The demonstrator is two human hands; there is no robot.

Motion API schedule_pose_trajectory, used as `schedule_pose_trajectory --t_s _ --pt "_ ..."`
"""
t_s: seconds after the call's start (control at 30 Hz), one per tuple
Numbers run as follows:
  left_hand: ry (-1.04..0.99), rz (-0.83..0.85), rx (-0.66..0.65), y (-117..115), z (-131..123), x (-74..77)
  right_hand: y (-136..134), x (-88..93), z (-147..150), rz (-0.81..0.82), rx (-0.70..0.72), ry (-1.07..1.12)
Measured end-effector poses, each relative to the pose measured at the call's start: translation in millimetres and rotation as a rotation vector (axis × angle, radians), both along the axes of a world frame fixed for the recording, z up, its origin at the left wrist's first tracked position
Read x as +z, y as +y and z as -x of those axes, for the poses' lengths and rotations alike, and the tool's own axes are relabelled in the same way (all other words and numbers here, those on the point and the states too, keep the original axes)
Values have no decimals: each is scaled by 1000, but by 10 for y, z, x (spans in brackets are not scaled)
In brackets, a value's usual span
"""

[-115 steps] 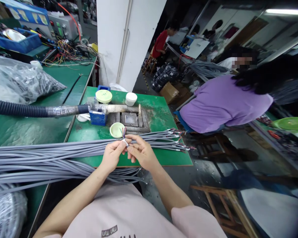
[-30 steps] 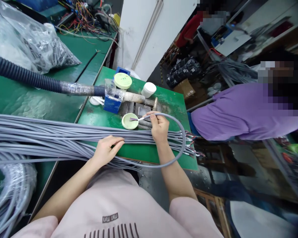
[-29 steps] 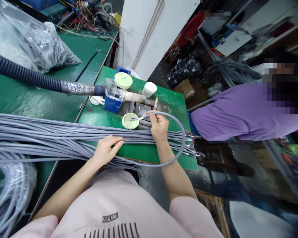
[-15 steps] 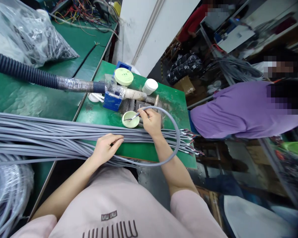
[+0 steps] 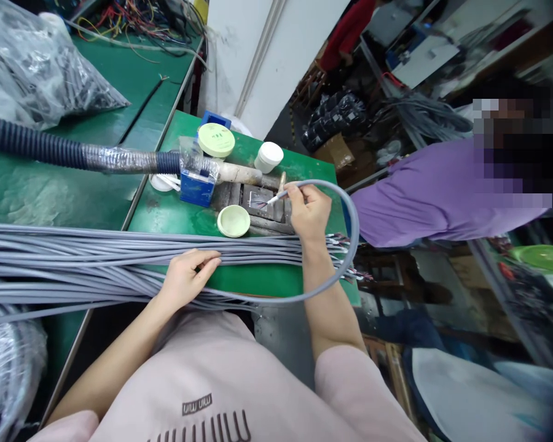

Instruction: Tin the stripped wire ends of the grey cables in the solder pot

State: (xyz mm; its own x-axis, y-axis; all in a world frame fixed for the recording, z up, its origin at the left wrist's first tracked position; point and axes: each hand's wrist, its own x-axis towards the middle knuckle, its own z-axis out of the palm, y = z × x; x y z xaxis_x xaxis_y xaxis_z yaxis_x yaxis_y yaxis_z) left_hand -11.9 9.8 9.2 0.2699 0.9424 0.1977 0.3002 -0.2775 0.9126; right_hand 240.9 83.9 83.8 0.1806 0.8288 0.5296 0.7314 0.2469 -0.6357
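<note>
My right hand (image 5: 309,212) pinches the end of a grey cable (image 5: 350,245) that loops round to the right and back under my arm. The cable's stripped coloured wire tips reach into the square metal pot (image 5: 262,201) set in the green table (image 5: 253,279). My left hand (image 5: 184,279) rests on the bundle of grey cables (image 5: 74,258) lying across the table, fingers curled on one cable near the front edge. A pale green dish (image 5: 233,221) sits just left of the pot.
A dark corrugated hose (image 5: 50,150) ends at a blue box (image 5: 196,184). A green-lidded jar (image 5: 216,140) and white jar (image 5: 268,156) stand behind. A plastic bag (image 5: 32,67) lies far left. A person in purple (image 5: 433,190) works to the right.
My right hand moved the cable's wire tips from the pale green dish rightward into the metal pot. My left hand stayed on the bundle.
</note>
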Motion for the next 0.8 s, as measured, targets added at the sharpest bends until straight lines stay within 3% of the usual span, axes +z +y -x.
schedule_pose_trajectory --t_s 0.17,0.33,0.7,0.8 --pt "63 -35 -11 5 3 -41 256 -200 -314 50 -87 -45" --pt "87 -64 -7 -2 2 -57 423 -369 -410 129 -138 -87" --pt "114 -118 -4 9 -12 -82 546 -448 -352 212 -154 -159" --pt "104 -107 1 14 -12 -80 458 -367 -325 167 -134 -140"
